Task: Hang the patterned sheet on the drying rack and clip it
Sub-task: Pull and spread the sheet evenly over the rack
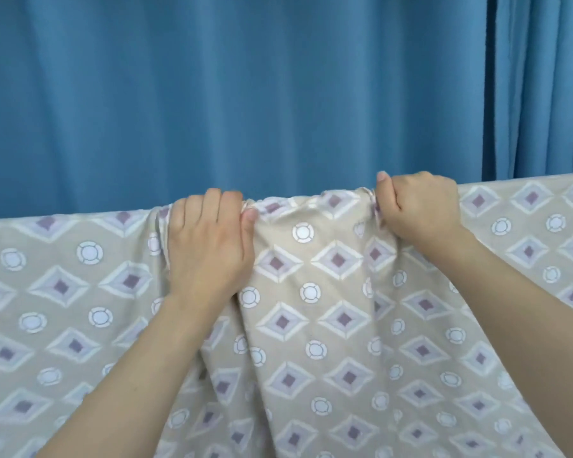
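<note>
The patterned sheet (311, 325), beige with purple diamonds and white circles, hangs draped across the whole width of the view, its top edge running from left to right and rising to the right. My left hand (209, 246) grips a bunched fold at the top edge, fingers curled over the back, thumb pressed on the front. My right hand (417, 209) grips the top edge further right in a fist, thumb up. The stretch of cloth between the hands is gathered and slack. The drying rack bar is hidden under the sheet. No clip is visible.
A blue curtain (245, 94) fills the background behind the sheet, with a seam between two panels at the right (490, 87).
</note>
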A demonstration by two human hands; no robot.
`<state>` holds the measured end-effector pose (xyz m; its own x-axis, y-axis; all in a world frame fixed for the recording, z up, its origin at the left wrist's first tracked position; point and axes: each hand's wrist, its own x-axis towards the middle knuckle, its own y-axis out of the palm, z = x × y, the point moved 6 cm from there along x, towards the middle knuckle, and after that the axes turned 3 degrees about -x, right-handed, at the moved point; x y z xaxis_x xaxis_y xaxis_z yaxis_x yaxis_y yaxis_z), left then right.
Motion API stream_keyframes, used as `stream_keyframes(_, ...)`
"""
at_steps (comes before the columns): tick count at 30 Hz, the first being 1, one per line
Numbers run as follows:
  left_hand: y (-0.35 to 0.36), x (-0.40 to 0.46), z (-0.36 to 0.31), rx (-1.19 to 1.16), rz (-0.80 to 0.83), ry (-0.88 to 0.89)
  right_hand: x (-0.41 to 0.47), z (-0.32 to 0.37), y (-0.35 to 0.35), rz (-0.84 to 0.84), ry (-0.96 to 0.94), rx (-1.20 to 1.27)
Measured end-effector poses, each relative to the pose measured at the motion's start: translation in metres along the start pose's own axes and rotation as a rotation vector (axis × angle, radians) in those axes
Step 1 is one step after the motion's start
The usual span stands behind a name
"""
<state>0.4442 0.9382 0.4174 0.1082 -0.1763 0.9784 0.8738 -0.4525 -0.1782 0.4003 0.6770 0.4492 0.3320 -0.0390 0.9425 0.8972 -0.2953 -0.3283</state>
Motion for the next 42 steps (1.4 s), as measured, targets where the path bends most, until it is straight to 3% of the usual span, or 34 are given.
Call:
stream_keyframes(7,-0.025,-0.005,0.043,-0.237,-0.095,-0.123,-0.001,0.014,-0.003,-0.001,0.060,0.024)
stream_keyframes(11,-0.031,-0.027,0.036,-0.099,-0.184,0.149,-0.006,0.006,-0.011,-0.023,0.055,0.046)
stream_keyframes(15,-0.010,-0.051,0.040,-0.052,0.023,0.290,-0.006,0.004,-0.013,0.057,0.090,0.057)
stream_keyframes(18,-0.028,-0.045,0.049,-0.149,-0.042,0.180,-0.002,0.023,-0.017,0.079,0.059,0.008)
stream_keyframes(21,-0.052,-0.027,0.065,-0.206,-0.154,0.000,0.002,0.079,-0.025,0.070,-0.116,0.037)
stream_keyframes(26,-0.045,-0.004,0.119,-0.196,-0.025,-0.227,0.019,0.182,-0.035,0.090,-0.332,0.084)
stream_keyframes(34,-0.048,-0.014,0.172,-0.216,0.007,-0.183,0.012,0.178,-0.017,0.154,-0.148,0.050)
stream_keyframes(36,-0.060,-0.015,0.205,-0.135,0.000,-0.246,0.013,0.177,-0.017,0.157,-0.142,0.058)
stream_keyframes(40,-0.083,-0.011,0.253,0.111,0.025,-0.538,0.015,0.182,-0.015,0.142,-0.125,0.069)
stream_keyframes(42,-0.081,0.001,0.227,0.153,0.037,-0.494,0.015,0.184,-0.014,0.135,-0.111,0.078)
